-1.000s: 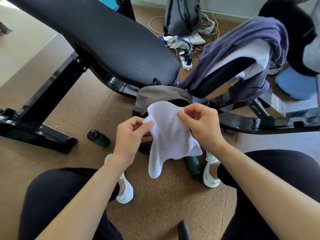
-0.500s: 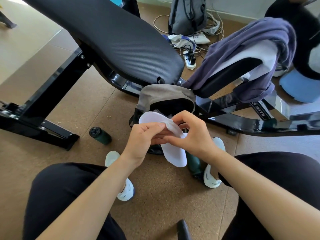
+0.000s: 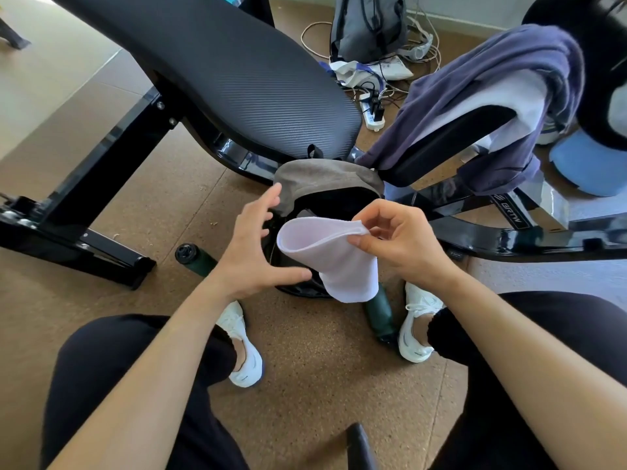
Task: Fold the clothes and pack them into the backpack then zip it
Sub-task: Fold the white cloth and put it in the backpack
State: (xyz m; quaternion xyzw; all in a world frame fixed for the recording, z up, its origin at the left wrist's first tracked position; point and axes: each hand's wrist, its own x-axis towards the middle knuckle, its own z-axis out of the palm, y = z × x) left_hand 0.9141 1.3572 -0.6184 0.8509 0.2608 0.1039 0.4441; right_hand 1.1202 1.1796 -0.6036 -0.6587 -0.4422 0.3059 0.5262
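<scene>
A folded white cloth [image 3: 330, 256] hangs from my right hand [image 3: 398, 247], which pinches its upper edge between thumb and fingers. It hangs just over the open mouth of a grey-brown backpack [image 3: 322, 179] standing on the floor between my feet. My left hand [image 3: 259, 247] is spread with straight fingers beside the cloth's left side and holds nothing. A purple garment [image 3: 475, 86] and a white one [image 3: 519, 89] lie draped over the bench pad at the right.
A black workout bench [image 3: 217, 72] slants across the left and back. Two dark green bottles lie on the cork floor, one [image 3: 195, 259] left of the backpack, one [image 3: 380, 312] by my right shoe. Another grey backpack [image 3: 368, 27], cables and a power strip sit behind.
The cloth was held by both hands and folded over. My left hand has let go and spread open, and my right hand alone holds the folded cloth above the backpack.
</scene>
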